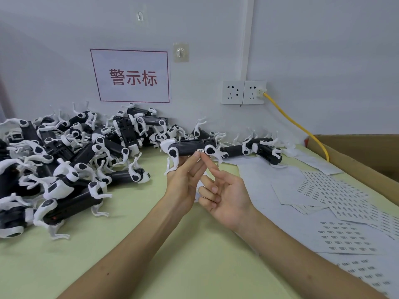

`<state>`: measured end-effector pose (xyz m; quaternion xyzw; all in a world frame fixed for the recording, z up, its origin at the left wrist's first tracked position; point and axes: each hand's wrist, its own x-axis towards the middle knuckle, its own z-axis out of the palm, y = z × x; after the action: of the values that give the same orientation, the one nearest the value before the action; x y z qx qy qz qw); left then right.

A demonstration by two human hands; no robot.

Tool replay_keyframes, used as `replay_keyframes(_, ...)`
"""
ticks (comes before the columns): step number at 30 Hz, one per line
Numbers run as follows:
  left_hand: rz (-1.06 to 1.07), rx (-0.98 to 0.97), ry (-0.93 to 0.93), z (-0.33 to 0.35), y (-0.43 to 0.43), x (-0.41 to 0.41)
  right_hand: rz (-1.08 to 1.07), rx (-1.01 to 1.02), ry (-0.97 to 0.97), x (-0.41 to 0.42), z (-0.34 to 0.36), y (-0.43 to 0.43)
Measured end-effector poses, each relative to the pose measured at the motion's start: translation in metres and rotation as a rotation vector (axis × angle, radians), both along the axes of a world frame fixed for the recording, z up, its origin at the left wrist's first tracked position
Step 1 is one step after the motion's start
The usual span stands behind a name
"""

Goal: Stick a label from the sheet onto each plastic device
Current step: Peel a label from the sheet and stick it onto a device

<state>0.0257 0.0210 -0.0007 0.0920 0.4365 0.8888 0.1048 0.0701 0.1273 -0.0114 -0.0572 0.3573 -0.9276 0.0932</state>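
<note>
Label [200, 150] sits on the black body of the robot-dog device [190, 147], which the left hand [183, 182] grips at the centre of the frame, long axis running left to right. Right hand [226, 195], just below, holds nothing: its straight index finger touches the label from underneath, other fingers loosely curled.

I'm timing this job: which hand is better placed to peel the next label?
Likely the right. The right hand holds nothing and the label sheets lie on its side; the left hand grips the device.
</note>
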Motion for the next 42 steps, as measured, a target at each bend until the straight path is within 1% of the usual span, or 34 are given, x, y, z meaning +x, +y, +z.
replay_keyframes(4,0.010,-0.038,-0.040,0.001,-0.002,-0.001,-0.003,0.018,-0.005,0.000,0.000,-0.001)
replay_keyframes(9,0.090,0.022,-0.097,0.001,0.000,-0.002,-0.005,0.022,-0.017,0.000,-0.002,-0.002)
replay_keyframes(13,0.217,0.043,-0.131,-0.001,0.003,-0.002,-0.005,0.056,-0.020,-0.001,-0.003,-0.002)
replay_keyframes(19,0.380,0.005,-0.132,-0.006,0.007,-0.006,-0.011,0.104,-0.014,-0.002,-0.003,-0.006)
replay_keyframes(24,0.443,0.016,-0.116,-0.010,0.010,-0.008,-0.036,0.120,-0.001,-0.002,-0.004,-0.008)
replay_keyframes(28,0.507,0.077,-0.151,-0.005,0.004,-0.015,-0.077,0.086,0.003,-0.002,-0.004,-0.003)
replay_keyframes(31,0.479,0.085,-0.136,-0.002,-0.006,-0.021,-0.135,0.098,0.034,-0.004,0.000,0.003)
replay_keyframes(33,0.432,0.079,-0.123,-0.002,-0.006,-0.022,-0.221,0.166,0.075,-0.005,0.004,0.006)
replay_keyframes(34,0.409,0.072,-0.115,-0.002,-0.005,-0.022,-0.290,0.239,0.110,-0.006,0.006,0.007)
replay_keyframes(38,0.303,0.012,-0.037,-0.004,0.003,-0.018,-0.712,0.676,0.296,-0.005,0.012,0.010)
replay_keyframes(40,0.231,-0.012,0.017,-0.006,0.006,-0.015,-0.761,0.810,0.370,-0.005,0.012,0.008)
replay_keyframes(42,0.155,-0.042,0.082,-0.007,0.008,-0.011,-0.707,0.858,0.423,-0.005,0.010,0.008)
